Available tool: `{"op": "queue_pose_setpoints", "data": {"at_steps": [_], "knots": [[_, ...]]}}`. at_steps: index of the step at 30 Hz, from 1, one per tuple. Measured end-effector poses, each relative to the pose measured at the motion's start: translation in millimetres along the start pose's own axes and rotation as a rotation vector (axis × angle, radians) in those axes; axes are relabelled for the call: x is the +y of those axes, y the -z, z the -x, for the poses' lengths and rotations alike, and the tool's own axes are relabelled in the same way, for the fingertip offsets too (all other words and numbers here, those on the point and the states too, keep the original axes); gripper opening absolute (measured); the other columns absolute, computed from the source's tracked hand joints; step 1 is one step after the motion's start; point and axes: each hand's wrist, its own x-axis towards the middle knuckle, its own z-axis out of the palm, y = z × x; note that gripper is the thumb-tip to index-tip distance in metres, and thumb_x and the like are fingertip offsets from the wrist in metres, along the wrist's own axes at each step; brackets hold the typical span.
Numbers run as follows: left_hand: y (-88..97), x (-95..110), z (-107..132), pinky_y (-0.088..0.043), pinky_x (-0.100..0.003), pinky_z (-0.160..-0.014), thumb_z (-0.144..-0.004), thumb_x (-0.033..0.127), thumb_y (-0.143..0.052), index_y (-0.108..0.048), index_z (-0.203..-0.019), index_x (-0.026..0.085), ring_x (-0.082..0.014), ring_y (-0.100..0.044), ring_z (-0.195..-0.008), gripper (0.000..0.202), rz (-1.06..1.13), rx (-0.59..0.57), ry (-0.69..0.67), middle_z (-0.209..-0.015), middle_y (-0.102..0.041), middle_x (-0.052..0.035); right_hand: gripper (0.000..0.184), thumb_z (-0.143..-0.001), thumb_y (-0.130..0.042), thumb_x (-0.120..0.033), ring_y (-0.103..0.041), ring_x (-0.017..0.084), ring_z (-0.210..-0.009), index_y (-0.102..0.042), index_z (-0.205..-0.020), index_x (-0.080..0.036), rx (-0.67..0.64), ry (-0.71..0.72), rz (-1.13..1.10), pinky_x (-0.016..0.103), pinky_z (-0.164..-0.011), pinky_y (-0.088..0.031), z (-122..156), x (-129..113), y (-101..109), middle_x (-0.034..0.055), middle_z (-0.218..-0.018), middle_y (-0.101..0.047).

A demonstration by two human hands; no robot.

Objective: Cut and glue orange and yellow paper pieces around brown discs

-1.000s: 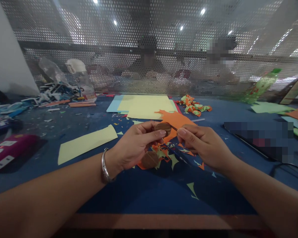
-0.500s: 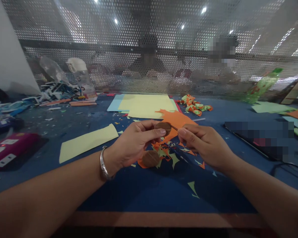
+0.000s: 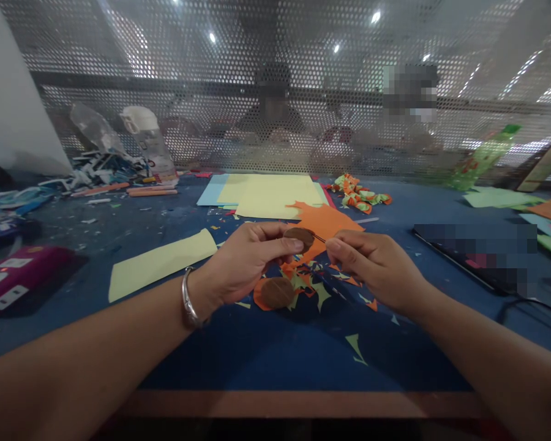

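My left hand, with a silver bangle on the wrist, pinches a brown round disc between thumb and fingers. A thin dark rod is pinched in my right hand, and its far end meets the disc's right edge. I cannot make out what the rod is. Below my left hand, a second brown disc lies on a piece of orange paper. A jagged orange sheet is on the table behind my hands, and green and orange paper scraps are scattered beneath them.
Stacked coloured sheets lie near the perforated panel. A pale strip and a magenta case are to the left, a white-capped bottle behind. Crumpled paper, a dark flat device and a green bottle are to the right.
Both hands keep their grips, and the disc and rod stay together with hardly any movement. The whole view has shifted very slightly.
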Motion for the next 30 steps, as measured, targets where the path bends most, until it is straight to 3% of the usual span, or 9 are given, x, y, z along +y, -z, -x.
{"op": "queue_pose_setpoints", "data": {"at_steps": [20,30], "knots": [[7.2,-0.7,-2.8,-0.045,-0.026,-0.078,-0.076,0.019,-0.078,-0.079,-0.085,0.013,-0.0114,-0.060,-0.079,0.011,-0.054,-0.058,0.022,-0.086,-0.072,-0.0046,0.047,-0.098,-0.048,-0.054,-0.032,0.008,-0.048,-0.050,-0.065,-0.019,-0.019,-0.022,0.055,0.025,-0.048,-0.026,-1.5,2.9,-1.0,-0.0064,-0.055,-0.035],[7.3,2.4,-5.0,-0.041,-0.026,-0.071,-0.075,0.019,-0.077,-0.079,-0.084,0.013,-0.0109,-0.057,-0.075,0.011,-0.102,-0.058,0.054,-0.083,-0.071,-0.0045,0.048,-0.098,-0.047,-0.054,-0.032,0.009,-0.050,-0.049,-0.064,-0.020,-0.019,-0.038,0.071,0.026,-0.049,-0.026,-2.1,4.3,-2.0,-0.0061,-0.055,-0.034]]}}
